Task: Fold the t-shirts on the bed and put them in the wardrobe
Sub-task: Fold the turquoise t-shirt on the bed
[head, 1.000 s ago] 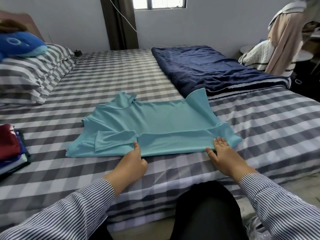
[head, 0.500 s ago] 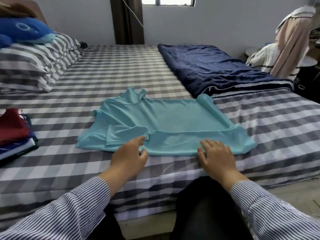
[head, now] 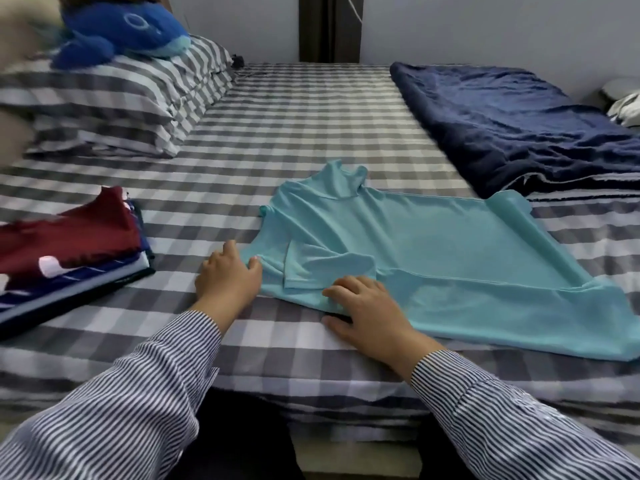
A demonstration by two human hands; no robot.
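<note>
A teal t-shirt [head: 433, 244] lies flat on the checked bed [head: 294, 133], collar end to the left. Its near long edge and one sleeve are folded inward. My left hand [head: 227, 277] is at the shirt's left shoulder end, with the thumb on the cloth and the fingers curled past the edge, pinching that corner. My right hand [head: 363, 306] is on the near edge by the folded sleeve, fingers on top and thumb at the edge on the sheet, gripping the fabric. No wardrobe is in view.
A stack of folded clothes [head: 69, 244] with a red one on top sits at the left. Striped pillows [head: 121, 98] and a blue whale plush [head: 124, 29] are at the far left. A navy blanket [head: 519, 126] lies at the right. The bed's edge is just below my hands.
Both hands slid left along the shirt's near edge to its shoulder end. The right hand left the hem end and now sits by the folded sleeve. My view turned left.
</note>
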